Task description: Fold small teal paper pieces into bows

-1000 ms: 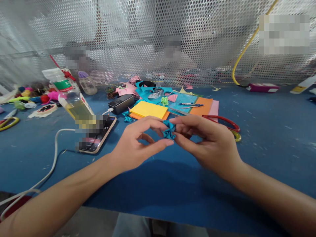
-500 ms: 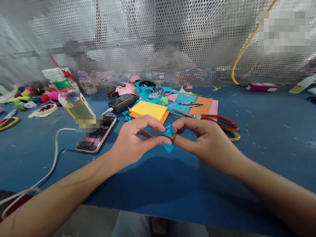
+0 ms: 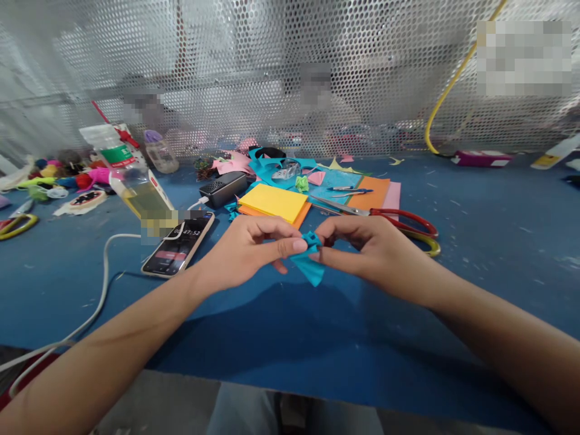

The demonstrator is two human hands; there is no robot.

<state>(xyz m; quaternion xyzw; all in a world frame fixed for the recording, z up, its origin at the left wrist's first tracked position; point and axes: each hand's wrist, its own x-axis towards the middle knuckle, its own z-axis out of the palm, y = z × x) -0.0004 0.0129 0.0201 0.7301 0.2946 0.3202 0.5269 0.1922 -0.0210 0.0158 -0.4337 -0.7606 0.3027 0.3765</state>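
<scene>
A small piece of folded blue paper [image 3: 312, 269] is held above the blue table [image 3: 272, 338], its upper part crumpled into pleats and a pointed flap hanging down. My left hand [image 3: 258, 248] pinches its left side between thumb and fingers. From the right, my right hand [image 3: 371, 251] grips the same paper, thumb below and index finger above. Behind my hands lies a stack of yellow and orange paper [image 3: 274, 202]. Red and yellow handled scissors [image 3: 403, 223] rest just beyond my right hand.
A phone [image 3: 179, 244] with a white cable, a black speaker-like box [image 3: 226, 188] and a tilted bottle [image 3: 140, 187] stand left. Blue paper scraps [image 3: 272, 172], orange paper [image 3: 369, 193] and pens lie behind. A perforated metal screen [image 3: 272, 78] closes the back.
The blue paper has turned, so more of its pointed flap hangs below my fingers. My left thumb has shifted up, and its lower fingers now show beneath it.
</scene>
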